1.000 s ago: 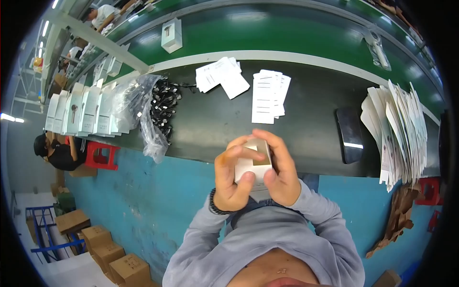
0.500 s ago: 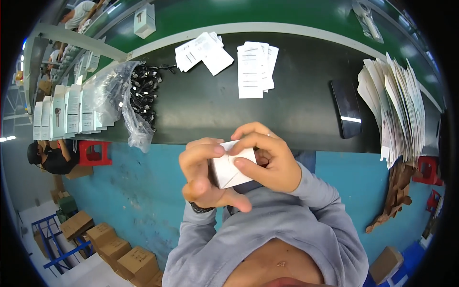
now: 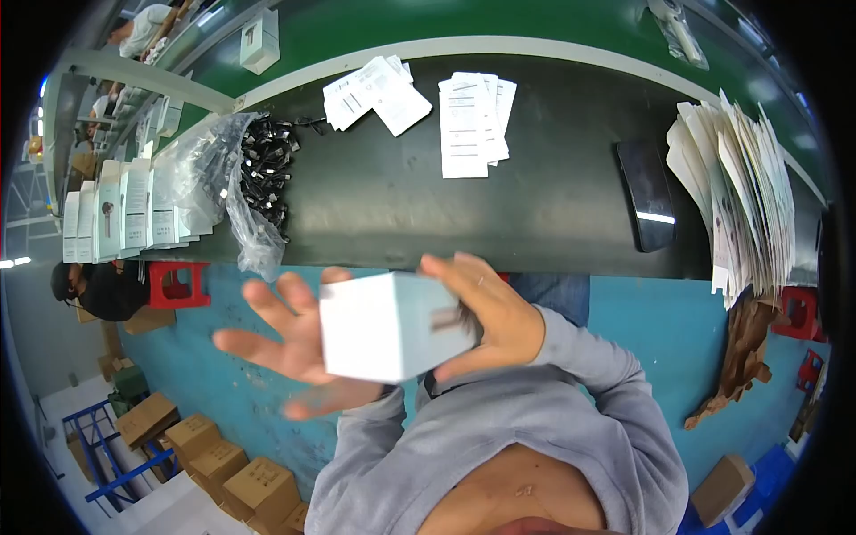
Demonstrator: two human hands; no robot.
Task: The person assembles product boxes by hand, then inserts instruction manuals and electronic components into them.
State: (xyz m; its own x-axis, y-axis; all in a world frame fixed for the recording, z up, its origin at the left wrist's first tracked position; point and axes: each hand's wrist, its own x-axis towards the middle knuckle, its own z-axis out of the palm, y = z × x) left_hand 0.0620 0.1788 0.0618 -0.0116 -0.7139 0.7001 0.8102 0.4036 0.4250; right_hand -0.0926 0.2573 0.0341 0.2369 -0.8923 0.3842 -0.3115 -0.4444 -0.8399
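Observation:
A small white and pale-blue carton (image 3: 379, 325) is held in front of my chest, just off the table's near edge, blurred by motion. My right hand (image 3: 499, 316) grips it from the right, thumb below and fingers above. Behind its left side, my left hand (image 3: 290, 343) has its fingers spread wide; whether its palm touches the carton is hidden. The carton's blank white end is turned to the left, and a side with a dark printed picture faces up near my right fingers.
On the dark table (image 3: 383, 205) lie printed leaflets (image 3: 464, 125), more leaflets (image 3: 379, 94), a plastic bag of black cables (image 3: 263, 169) and a black phone (image 3: 646, 196). Flat cartons (image 3: 744, 196) are stacked at right; upright boxes (image 3: 134, 205) stand at left. A red stool (image 3: 176, 283) is beyond.
The carton has been turned, so its white end now points left and its printed side shows. My left hand has let go of its top, moved left and opened out.

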